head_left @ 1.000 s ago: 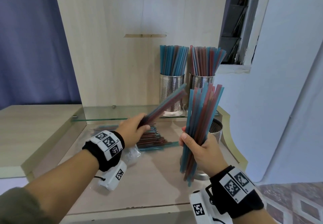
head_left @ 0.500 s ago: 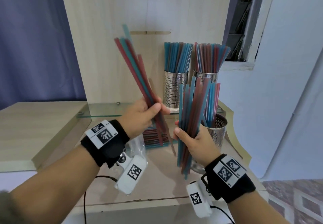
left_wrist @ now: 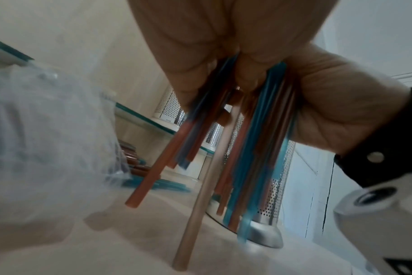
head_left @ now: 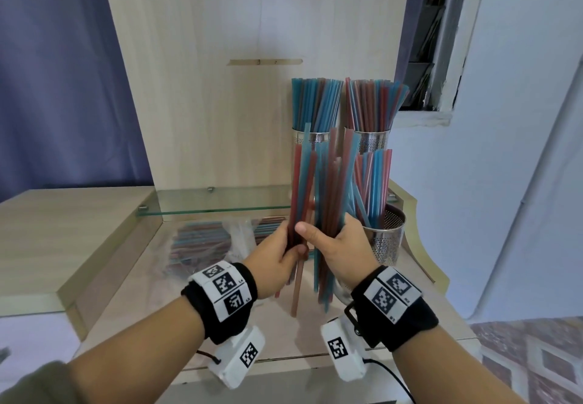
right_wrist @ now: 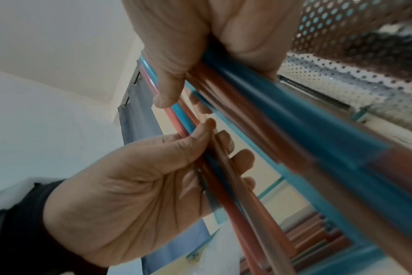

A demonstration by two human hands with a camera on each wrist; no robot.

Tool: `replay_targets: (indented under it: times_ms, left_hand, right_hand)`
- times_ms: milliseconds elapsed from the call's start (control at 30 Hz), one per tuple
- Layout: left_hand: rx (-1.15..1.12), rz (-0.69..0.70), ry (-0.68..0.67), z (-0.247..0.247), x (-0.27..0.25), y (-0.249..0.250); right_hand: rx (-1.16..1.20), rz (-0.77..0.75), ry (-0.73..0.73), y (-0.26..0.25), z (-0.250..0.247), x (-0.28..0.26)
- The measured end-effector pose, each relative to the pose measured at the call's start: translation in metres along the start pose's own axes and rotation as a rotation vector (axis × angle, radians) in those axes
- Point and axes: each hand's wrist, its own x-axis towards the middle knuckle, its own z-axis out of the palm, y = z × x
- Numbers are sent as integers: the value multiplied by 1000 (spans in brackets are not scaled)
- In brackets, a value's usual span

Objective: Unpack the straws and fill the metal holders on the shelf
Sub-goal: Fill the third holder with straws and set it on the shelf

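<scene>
Blue and red straws stand upright in one loose bundle in front of me. My left hand grips the left part of the bundle and my right hand grips the right part, thumbs nearly touching. In the left wrist view the straw ends hang below the curled fingers, above the tabletop. Two metal holders packed with straws stand on the glass shelf behind. A third perforated holder stands on the table to the right with a few straws in it.
A clear plastic bag with more straws lies on the wooden table under the shelf, left of my hands. A wooden back panel rises behind the shelf. A white wall is at the right.
My left hand swung its small bunch of straws from a leftward tilt to upright and brought it against the bundle in my right hand. Both hands now sit together.
</scene>
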Motion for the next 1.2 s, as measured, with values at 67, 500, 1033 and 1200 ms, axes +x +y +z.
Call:
replay_targets:
  times_ms: [67,500,1033,1200]
  left_hand:
    - [97,20,-5,1,0,-2]
    - [308,-39,-127,-6,-8,-10]
    - [79,273,194,-56,27,89]
    - [138,336,305,-38,26,76]
  right_hand:
    - [18,-1,31,-1,2,2]
    - [-11,37,65,11,15,0]
    - [-234,-28,-10,13,18,2]
    - [-286,0,-17,15,10,-1]
